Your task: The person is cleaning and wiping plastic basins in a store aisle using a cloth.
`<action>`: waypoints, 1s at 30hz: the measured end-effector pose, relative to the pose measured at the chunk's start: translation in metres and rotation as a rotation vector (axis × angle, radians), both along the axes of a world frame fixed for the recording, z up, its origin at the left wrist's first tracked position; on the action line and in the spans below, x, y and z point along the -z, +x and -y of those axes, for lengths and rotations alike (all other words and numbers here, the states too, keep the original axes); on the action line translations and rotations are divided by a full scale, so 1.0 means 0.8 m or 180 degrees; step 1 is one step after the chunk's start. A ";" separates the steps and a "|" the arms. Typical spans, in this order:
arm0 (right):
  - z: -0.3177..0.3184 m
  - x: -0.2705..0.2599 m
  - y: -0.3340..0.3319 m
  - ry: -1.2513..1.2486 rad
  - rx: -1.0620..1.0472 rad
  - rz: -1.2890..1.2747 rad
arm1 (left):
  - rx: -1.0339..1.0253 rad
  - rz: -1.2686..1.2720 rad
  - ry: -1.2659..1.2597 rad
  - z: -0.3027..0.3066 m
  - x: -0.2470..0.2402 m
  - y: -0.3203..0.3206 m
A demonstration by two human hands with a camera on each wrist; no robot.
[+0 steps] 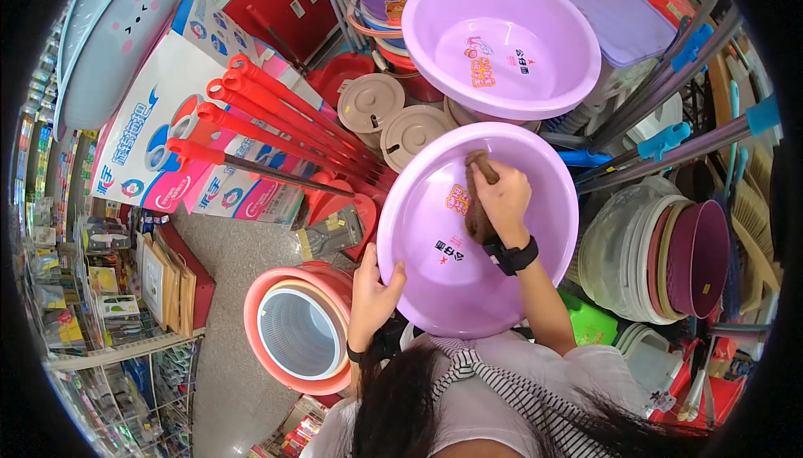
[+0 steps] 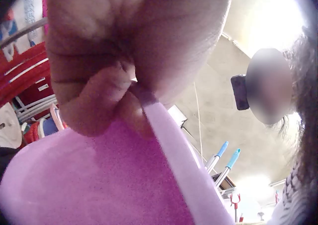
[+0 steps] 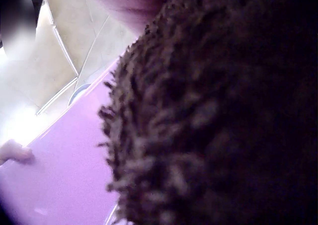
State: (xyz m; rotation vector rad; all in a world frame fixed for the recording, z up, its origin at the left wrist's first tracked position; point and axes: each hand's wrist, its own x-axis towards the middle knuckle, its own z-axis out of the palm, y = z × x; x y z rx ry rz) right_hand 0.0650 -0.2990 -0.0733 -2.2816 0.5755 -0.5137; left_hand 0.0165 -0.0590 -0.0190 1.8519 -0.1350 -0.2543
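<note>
A light purple plastic basin (image 1: 418, 215) with printed lettering on its bottom is tilted up in front of the person's body. The left hand (image 1: 374, 295) grips its near-left rim, thumb on the inner side; the left wrist view shows fingers curled over the rim (image 2: 174, 155). Inside the basin, the right hand (image 1: 504, 200) holds a bunched brown cloth (image 1: 478, 220) against the inner surface. Close up, the right wrist view shows the cloth (image 3: 174, 125) has a shaggy, looped pile and hides most of the right hand.
A matching purple basin (image 1: 577, 56) sits just beyond. Red-handled poles (image 1: 276, 102) lean at left before a printed carton (image 1: 125, 157). Nested baskets (image 1: 299, 328) stand on the floor at lower left. Stacked bins (image 1: 703, 257) and grey poles (image 1: 703, 153) crowd the right side.
</note>
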 end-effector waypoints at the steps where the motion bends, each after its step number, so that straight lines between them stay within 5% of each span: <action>1: 0.002 -0.001 -0.002 -0.0094 0.0010 0.0060 | 0.0073 -0.0231 0.0069 0.000 -0.003 -0.001; 4: 0.000 -0.009 -0.002 0.0032 -0.0068 0.0020 | 0.0112 0.0219 0.0108 0.006 -0.003 0.005; 10: -0.055 -0.007 -0.003 -0.0563 -0.1465 0.0348 | 0.0196 0.0381 0.0177 0.013 -0.010 0.010; 21: 0.028 0.012 -0.007 -0.1892 -0.0881 -0.1004 | -0.0045 -0.0126 -0.0308 -0.007 0.014 -0.003; 28: 0.059 0.015 -0.054 -0.2215 -0.1483 -0.1680 | 0.0028 -0.0280 -0.0477 -0.002 0.006 0.001; 30: 0.050 0.018 -0.068 -0.2297 -0.2208 -0.1827 | 0.0102 -0.0166 -0.0371 -0.001 0.006 0.004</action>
